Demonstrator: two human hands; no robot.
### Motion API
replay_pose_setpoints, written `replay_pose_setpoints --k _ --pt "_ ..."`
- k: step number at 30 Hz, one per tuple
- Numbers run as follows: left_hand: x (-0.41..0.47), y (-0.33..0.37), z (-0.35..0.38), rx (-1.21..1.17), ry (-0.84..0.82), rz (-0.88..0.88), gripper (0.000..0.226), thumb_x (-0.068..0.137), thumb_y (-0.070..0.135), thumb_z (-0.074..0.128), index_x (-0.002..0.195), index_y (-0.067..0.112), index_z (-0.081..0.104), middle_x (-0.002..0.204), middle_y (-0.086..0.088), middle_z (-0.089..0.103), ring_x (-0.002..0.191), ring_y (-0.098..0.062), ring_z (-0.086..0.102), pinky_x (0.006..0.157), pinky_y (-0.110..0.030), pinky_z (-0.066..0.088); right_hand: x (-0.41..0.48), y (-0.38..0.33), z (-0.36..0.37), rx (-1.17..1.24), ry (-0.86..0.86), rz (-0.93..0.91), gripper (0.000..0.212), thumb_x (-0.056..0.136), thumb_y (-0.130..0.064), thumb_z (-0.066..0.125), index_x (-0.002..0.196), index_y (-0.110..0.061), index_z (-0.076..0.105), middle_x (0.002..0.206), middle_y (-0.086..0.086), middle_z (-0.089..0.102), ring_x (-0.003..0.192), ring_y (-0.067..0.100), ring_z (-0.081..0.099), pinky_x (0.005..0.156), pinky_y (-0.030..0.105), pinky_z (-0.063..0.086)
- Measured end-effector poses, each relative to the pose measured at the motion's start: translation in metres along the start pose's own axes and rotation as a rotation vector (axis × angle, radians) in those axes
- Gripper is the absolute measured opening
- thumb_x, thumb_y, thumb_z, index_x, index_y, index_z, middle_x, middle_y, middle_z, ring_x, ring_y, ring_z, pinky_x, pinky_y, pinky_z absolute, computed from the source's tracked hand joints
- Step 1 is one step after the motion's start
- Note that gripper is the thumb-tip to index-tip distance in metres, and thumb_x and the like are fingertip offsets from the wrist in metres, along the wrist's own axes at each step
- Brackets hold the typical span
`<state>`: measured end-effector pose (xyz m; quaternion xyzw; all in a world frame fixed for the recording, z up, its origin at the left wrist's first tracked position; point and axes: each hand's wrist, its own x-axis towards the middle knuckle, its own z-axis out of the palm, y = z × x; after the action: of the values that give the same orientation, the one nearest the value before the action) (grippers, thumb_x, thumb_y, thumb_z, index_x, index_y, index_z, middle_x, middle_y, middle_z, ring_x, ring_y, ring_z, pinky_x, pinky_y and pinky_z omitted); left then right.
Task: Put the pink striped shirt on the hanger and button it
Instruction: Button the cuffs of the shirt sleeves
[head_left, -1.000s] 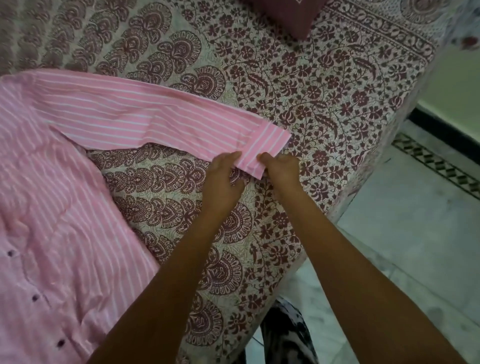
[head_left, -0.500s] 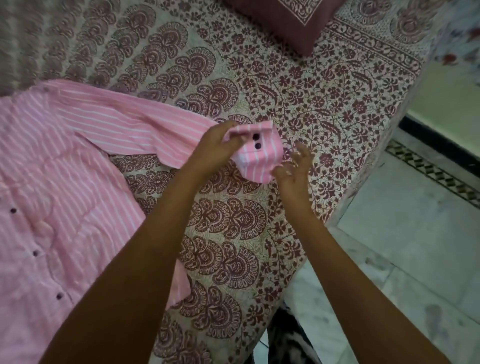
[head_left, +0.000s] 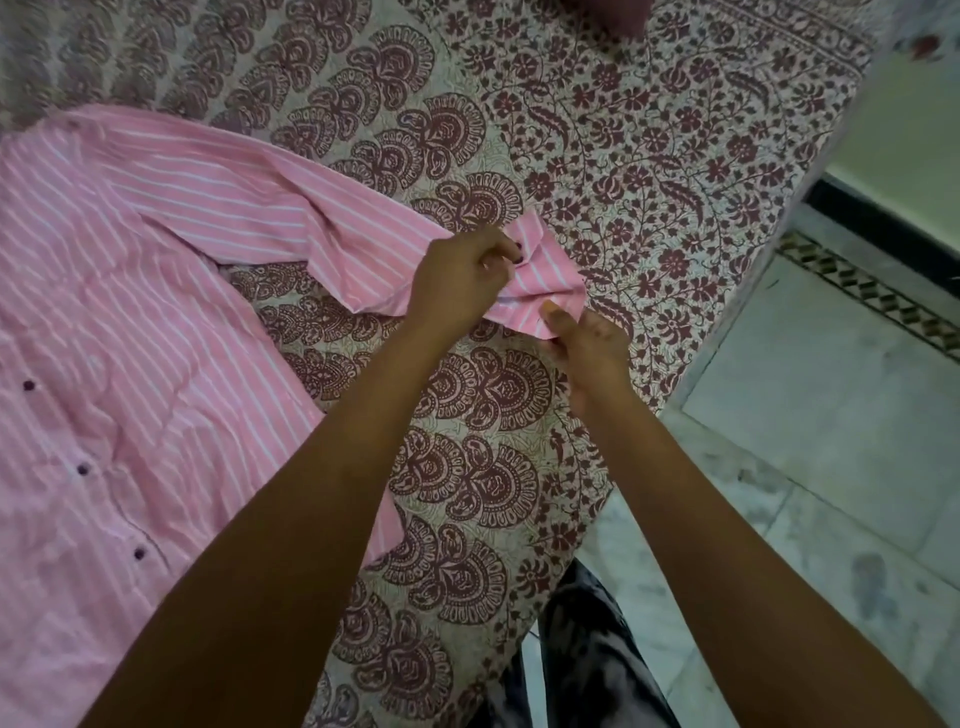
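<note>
Two hands on one cuff. Left hand (head_left: 457, 283): fingers curled, pinching the far part of the cuff (head_left: 545, 270) of the pink striped shirt (head_left: 130, 338). Right hand (head_left: 587, 338): thumb pressed on the cuff's near edge, fingers tucked under the cloth and hidden, so a pinch grip. The cuff is bunched and folded between them; whether it clears the bedspread (head_left: 649, 156) cannot be told. There is a small dark spot at the left fingertips, button or nail, not resolvable.

The shirt body lies front up on the patterned bedspread at left, cut off by the left and bottom frame edges. Three dark buttons (head_left: 83, 470) show along its front. The sleeve runs from the shoulder rightward to the held cuff. The left forearm covers part of the shirt's near edge.

The top edge shows only a blurred corner of a dark red cushion (head_left: 618, 13). A dark patterned trouser leg (head_left: 587, 649) is partly hidden between the forearms. Pale tiled floor (head_left: 831, 415) lies at right.
</note>
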<state>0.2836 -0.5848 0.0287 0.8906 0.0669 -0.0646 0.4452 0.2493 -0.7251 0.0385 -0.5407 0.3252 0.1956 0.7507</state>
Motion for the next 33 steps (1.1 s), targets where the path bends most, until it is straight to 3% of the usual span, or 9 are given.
replay_pose_setpoints --k 3,5,8,16,21,25,27,30,33 --pt "0.0 -0.006 0.02 0.04 0.025 -0.02 0.026 0.085 0.005 0.051 0.105 0.011 0.067 0.099 -0.01 0.07 0.082 -0.024 0.064 0.074 -0.032 0.053 0.003 0.005 -0.002 -0.057 -0.005 0.034 0.015 0.085 0.006 0.058 0.089 -0.007 0.064 0.068 -0.003 0.068 0.057 0.006 0.064 0.052 0.011 0.05" --pt "0.004 -0.012 0.031 0.033 0.081 -0.054 0.028 0.086 0.004 0.047 0.105 0.009 0.067 0.102 -0.012 0.069 0.086 -0.024 0.065 0.075 -0.032 0.053 0.007 0.009 -0.005 -0.116 0.02 0.079 0.015 0.084 0.005 0.06 0.084 -0.01 0.064 0.076 0.001 0.064 0.066 0.01 0.06 0.054 0.011 0.051" --pt "0.013 -0.019 0.043 0.084 0.037 -0.097 0.028 0.084 0.005 0.047 0.099 0.009 0.07 0.101 -0.012 0.07 0.089 -0.025 0.065 0.078 -0.034 0.053 0.016 0.016 -0.01 -0.189 0.086 0.14 0.018 0.085 0.0 0.06 0.071 -0.01 0.057 0.07 0.002 0.056 0.061 0.011 0.052 0.051 0.012 0.049" --pt "0.012 -0.026 0.064 0.462 -0.136 0.022 0.018 0.084 0.015 0.056 0.099 0.009 0.065 0.106 -0.013 0.061 0.093 -0.031 0.059 0.075 -0.038 0.05 0.029 0.022 -0.01 -0.2 0.038 0.194 0.017 0.089 -0.003 0.056 0.073 -0.009 0.056 0.051 -0.001 0.061 0.04 0.001 0.055 0.048 0.014 0.05" --pt "0.017 -0.016 0.061 0.551 -0.191 0.041 0.014 0.081 0.013 0.054 0.089 0.006 0.064 0.095 -0.014 0.065 0.088 -0.031 0.06 0.07 -0.035 0.045 0.029 0.018 -0.011 -0.159 0.042 0.25 0.015 0.082 0.003 0.063 0.074 -0.009 0.058 0.057 0.001 0.061 0.046 0.005 0.056 0.049 0.015 0.05" --pt "0.014 -0.013 0.055 0.384 -0.16 -0.039 0.009 0.079 0.012 0.058 0.081 0.006 0.064 0.083 -0.009 0.067 0.078 -0.025 0.062 0.071 -0.034 0.051 0.024 0.019 -0.013 -0.101 0.045 0.275 0.011 0.085 0.001 0.061 0.077 -0.007 0.058 0.067 0.005 0.059 0.056 0.01 0.053 0.05 0.013 0.049" --pt "0.011 -0.011 0.048 0.192 -0.123 -0.098 0.004 0.076 0.008 0.063 0.073 0.01 0.061 0.069 0.001 0.062 0.065 -0.013 0.057 0.065 -0.025 0.049 0.025 0.021 -0.013 -0.074 0.071 0.244 0.008 0.085 0.0 0.061 0.08 -0.007 0.06 0.07 0.006 0.06 0.057 0.01 0.054 0.05 0.012 0.049" --pt "-0.001 -0.007 0.038 -0.018 -0.069 -0.147 0.02 0.071 0.002 0.068 0.068 0.018 0.057 0.061 0.012 0.053 0.055 0.0 0.049 0.055 -0.013 0.043 0.028 0.023 -0.009 -0.054 0.102 0.172 0.01 0.083 0.002 0.062 0.091 -0.003 0.062 0.086 0.011 0.066 0.069 0.015 0.061 0.054 0.012 0.051" --pt "-0.014 -0.006 0.037 -0.126 -0.066 -0.214 0.017 0.073 0.0 0.068 0.077 0.015 0.06 0.062 0.008 0.055 0.053 0.005 0.053 0.053 -0.01 0.047 0.027 0.025 -0.004 -0.001 0.084 0.122 0.018 0.081 0.007 0.062 0.098 0.002 0.062 0.104 0.018 0.066 0.085 0.028 0.065 0.062 0.018 0.057"
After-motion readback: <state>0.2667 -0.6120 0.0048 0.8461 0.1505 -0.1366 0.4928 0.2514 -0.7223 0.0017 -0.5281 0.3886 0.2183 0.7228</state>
